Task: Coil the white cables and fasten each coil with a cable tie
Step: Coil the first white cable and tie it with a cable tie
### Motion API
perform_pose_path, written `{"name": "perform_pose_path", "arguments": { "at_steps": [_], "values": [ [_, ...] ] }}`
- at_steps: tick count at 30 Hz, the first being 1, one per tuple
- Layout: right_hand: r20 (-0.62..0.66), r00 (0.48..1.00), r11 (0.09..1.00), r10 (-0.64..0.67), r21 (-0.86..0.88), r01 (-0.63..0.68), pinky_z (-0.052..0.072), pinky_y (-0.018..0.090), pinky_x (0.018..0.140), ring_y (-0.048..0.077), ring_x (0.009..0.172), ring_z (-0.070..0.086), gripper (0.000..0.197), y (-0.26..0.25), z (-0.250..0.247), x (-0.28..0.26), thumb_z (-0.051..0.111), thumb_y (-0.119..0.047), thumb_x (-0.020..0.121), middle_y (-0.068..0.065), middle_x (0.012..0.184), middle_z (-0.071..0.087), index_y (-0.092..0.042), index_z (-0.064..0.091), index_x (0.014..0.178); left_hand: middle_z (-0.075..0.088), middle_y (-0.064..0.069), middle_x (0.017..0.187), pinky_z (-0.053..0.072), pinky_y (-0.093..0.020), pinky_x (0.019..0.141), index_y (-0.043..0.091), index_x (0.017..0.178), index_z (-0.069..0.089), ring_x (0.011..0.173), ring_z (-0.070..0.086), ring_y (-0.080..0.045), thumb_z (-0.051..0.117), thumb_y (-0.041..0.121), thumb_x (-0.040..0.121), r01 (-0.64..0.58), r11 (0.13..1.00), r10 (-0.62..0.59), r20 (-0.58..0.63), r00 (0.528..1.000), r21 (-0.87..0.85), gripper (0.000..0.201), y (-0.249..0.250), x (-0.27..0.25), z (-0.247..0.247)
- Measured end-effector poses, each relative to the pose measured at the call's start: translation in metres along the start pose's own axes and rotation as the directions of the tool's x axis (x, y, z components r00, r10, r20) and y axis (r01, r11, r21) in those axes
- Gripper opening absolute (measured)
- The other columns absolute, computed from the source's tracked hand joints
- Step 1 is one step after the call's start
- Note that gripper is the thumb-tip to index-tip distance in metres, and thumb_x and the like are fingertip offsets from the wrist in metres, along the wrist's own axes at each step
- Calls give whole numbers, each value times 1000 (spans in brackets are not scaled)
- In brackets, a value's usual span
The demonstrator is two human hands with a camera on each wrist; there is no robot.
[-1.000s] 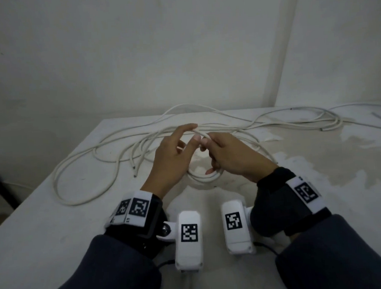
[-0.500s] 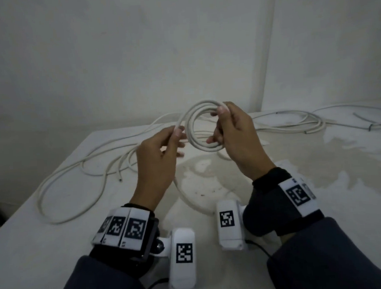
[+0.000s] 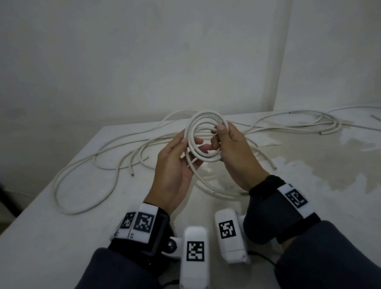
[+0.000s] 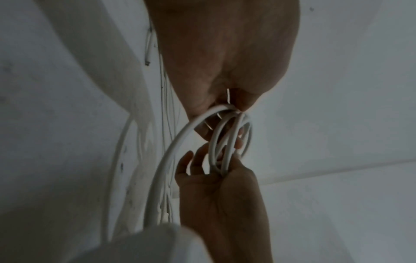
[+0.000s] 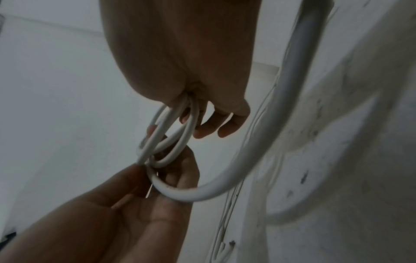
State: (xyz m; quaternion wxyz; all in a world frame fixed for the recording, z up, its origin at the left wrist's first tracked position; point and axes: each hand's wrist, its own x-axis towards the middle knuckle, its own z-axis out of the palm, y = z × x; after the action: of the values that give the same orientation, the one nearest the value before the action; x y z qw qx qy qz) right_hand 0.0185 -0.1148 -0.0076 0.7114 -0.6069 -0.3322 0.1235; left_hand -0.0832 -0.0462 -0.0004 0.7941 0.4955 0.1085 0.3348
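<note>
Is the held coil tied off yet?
Not tied. The coil is held by right hand and left hand; no cable tie visible.

White cable coil (image 3: 204,141) held upright above table (image 3: 56,230), right hand (image 3: 232,155) gripping its side, left hand (image 3: 175,165) steadying (tail trailing down).

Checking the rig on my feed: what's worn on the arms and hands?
Both hands, left hand and right hand, are bare. Dark sleeves cover the forearms. Each wrist has a black strap with white tags printed with black square codes, plus a white camera pod carrying the same kind of code.
</note>
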Motion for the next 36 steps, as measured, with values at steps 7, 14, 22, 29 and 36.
{"name": "perform_pose_path", "arguments": {
  "at_steps": [7, 14, 22, 29, 36],
  "values": [
    [-15, 999, 996, 41, -80, -42, 39, 23, 57, 10, 54, 47, 28, 0, 2, -1, 35, -24, 104, 2, 64, 45, -12, 51, 84, 61, 0, 56, 52, -31, 73, 7, 81, 55, 53, 61, -11, 32, 16, 103, 18, 993, -16, -17, 1000, 116, 33, -3, 0, 2],
    [135, 988, 930, 74, -368, -19, 40, 18, 46, 4, 43, 50, 29, -4, -18, 2, 40, -19, 102, 1, 58, 49, -15, 53, 76, 68, -2, 109, 49, -26, 82, 24, 110, 63, 92, 66, -16, 49, 13, 95, -72, 816, 133, -64, 989, 573, 24, 5, 12, -20],
    [274, 957, 994, 90, -79, -71, 40, 23, 46, 8, 44, 41, 27, -10, -15, -3, 49, -11, 99, -1, 56, 41, -6, 60, 75, 48, 3, 60, 39, -29, 57, 22, 65, 48, 52, 45, -17, 48, 28, 98, -201, 630, 199, 94, 975, 750, 34, 11, 11, -27],
    [156, 977, 979, 147, 115, -166, 27, 16, 39, 5, 42, 28, 22, -14, -25, 3, 57, -17, 96, -5, 53, 40, 4, 64, 99, 37, 1, 55, 34, -24, 55, 20, 58, 44, 53, 38, -14, 49, 27, 99, -202, 649, 269, 27, 963, 733, 41, 14, 18, -35],
    [5, 983, 954, 181, 243, -177, 26, 15, 36, 3, 37, 27, 20, -9, -22, 5, 55, -14, 97, -13, 42, 34, -6, 59, 78, 63, -1, 86, 55, -25, 76, 13, 84, 56, 82, 64, -9, 41, 21, 102, -57, 830, 24, 67, 997, 555, 24, 1, 14, -21]
  ]
}}
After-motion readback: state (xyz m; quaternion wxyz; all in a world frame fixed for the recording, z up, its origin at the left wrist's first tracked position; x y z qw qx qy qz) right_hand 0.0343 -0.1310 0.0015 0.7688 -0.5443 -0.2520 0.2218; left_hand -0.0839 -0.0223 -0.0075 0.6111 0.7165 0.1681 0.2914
